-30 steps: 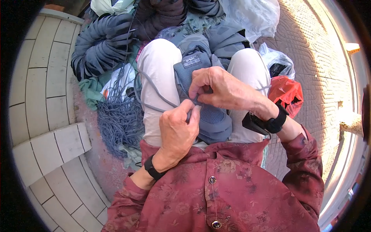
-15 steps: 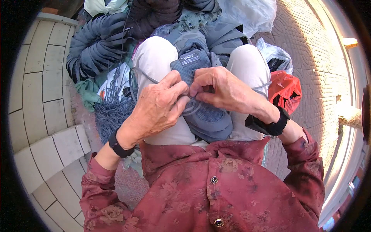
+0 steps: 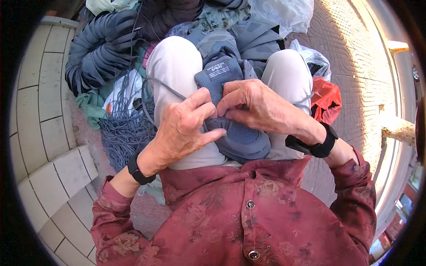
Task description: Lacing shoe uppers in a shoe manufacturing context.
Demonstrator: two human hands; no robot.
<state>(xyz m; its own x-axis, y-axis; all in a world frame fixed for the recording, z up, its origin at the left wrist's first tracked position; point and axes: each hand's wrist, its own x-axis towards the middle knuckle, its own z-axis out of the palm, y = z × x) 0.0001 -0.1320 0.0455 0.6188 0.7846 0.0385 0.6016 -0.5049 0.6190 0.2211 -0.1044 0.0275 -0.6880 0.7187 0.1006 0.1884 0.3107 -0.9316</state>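
Observation:
A grey-blue sports shoe (image 3: 242, 128) with a mesh upper lies between my knees, its padded tongue (image 3: 216, 74) pointing away from me. A grey shoelace (image 3: 166, 87) loops over my left knee and passes under my left hand (image 3: 184, 122). That hand is on the shoe's left side, thumb stretched out over the lacing area and apart from the bent fingers. My right hand (image 3: 259, 108) is closed at the middle of the shoe, thumb and forefinger pinching the lace; the bit between the fingertips is mostly hidden. More lace lies across my right knee.
Several grey shoes (image 3: 255, 37) lie beyond my knees. Bundled dark-grey strips (image 3: 104, 48) and a tangle of grey laces (image 3: 122, 137) are at left. A red bag (image 3: 327, 99) and a clear plastic bag (image 3: 317, 57) stand right. A tiled step (image 3: 57, 181) borders the left.
My left thumb has come away from the fingers and stretched toward the shoe; the lace loop beneath it no longer shows. My right hand stays pinched at nearly the same place.

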